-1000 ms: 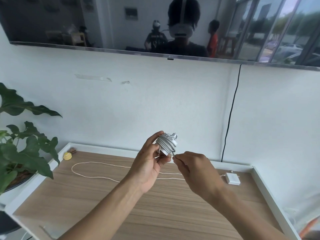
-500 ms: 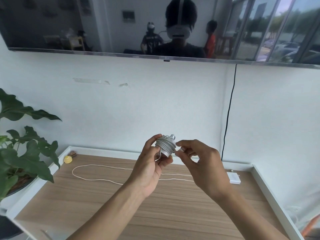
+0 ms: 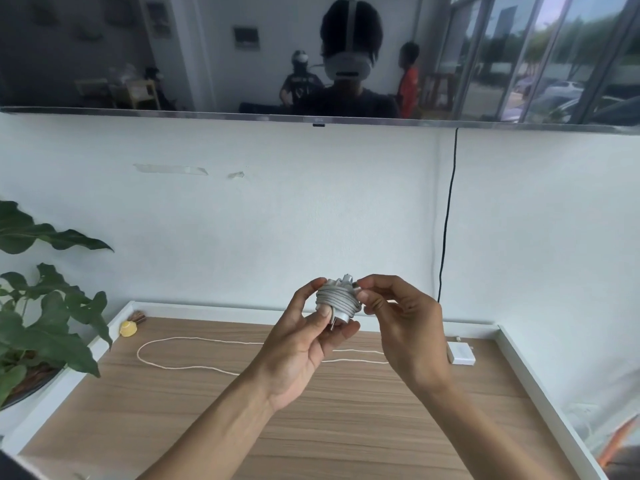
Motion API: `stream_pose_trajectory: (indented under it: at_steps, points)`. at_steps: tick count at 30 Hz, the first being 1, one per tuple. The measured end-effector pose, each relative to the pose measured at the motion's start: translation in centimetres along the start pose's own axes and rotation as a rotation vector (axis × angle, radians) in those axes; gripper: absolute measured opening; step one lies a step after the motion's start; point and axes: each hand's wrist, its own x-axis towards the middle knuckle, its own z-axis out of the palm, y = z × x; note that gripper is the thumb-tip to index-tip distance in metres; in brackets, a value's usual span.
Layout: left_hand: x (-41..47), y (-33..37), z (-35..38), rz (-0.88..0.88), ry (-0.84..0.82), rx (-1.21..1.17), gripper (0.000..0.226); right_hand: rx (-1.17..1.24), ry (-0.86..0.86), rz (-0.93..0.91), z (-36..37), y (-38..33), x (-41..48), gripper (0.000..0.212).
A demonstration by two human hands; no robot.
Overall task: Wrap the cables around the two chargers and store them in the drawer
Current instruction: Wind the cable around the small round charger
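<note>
- Grey cable sits wound in tight turns around the small white charger block (image 3: 337,303), which you hold up in the air above the middle of the wood-grain tabletop (image 3: 311,427), not resting on it.
- Your left hand (image 3: 304,344) is curled closed on the block, thumb pressed across the front of the coils and fingers behind, so the windings cannot slip.
- Your right hand (image 3: 401,323) is pinched shut at the upper right of the bundle, fingertips on what looks like the last bit of cable or its plug; the end itself is too small to make out.
- By my reading, you are finishing the wrap of the first charger: little or no slack hangs free.
- The second flat white charger (image 3: 462,355) lies near the right edge of the tabletop, with its long cream-white cable (image 3: 194,367) running loose in a big loop toward the left edge. It is unwrapped.
- Next, tuck or lock the free end under a turn so the coil holds when you let go, then set this one down and take up the second.
- No drawer is in view, so you will have to find it before storing either.
</note>
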Motion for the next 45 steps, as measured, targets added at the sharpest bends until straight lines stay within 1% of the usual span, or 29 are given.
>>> stream_pose_trajectory:
  at_steps: [5,12,17,23,30,37,39,42,45]
  points:
    - [0.2,0.2,0.0,0.049,0.001,-0.027,0.043,0.055,0.032,0.004,0.1,0.5,-0.4,0.01]
    - [0.3,0.0,0.3,0.057,0.031,0.003,0.043,0.027,0.056,-0.047,0.5,1.2,-0.5,0.02]
    - [0.4,0.0,0.3,0.075,0.057,0.002,0.046,0.031,0.089,-0.022,0.9,2.2,-0.6,0.009]
    - [0.4,-0.2,0.0,0.065,0.071,0.025,0.047,0.054,0.074,-0.017,1.1,3.2,-1.0,0.008]
    - [0.9,-0.5,-0.3,0.092,0.102,0.063,0.044,-0.108,0.121,-0.187,1.4,4.6,-0.9,0.02]
    - [1.0,-0.8,-1.0,0.088,0.103,0.111,0.044,-0.151,0.087,-0.281,1.3,5.5,-0.7,0.027]
    - [1.1,-0.9,-1.2,0.091,0.101,0.129,0.043,-0.146,0.081,-0.283,1.3,5.7,-0.6,0.027]
    - [1.2,-0.9,-1.4,0.101,0.098,0.152,0.043,-0.131,0.094,-0.26,1.5,5.7,-0.4,0.021]
    - [1.3,-0.7,-1.4,0.109,0.094,0.156,0.043,0.011,0.096,-0.115,2.0,5.5,-0.4,0.009]
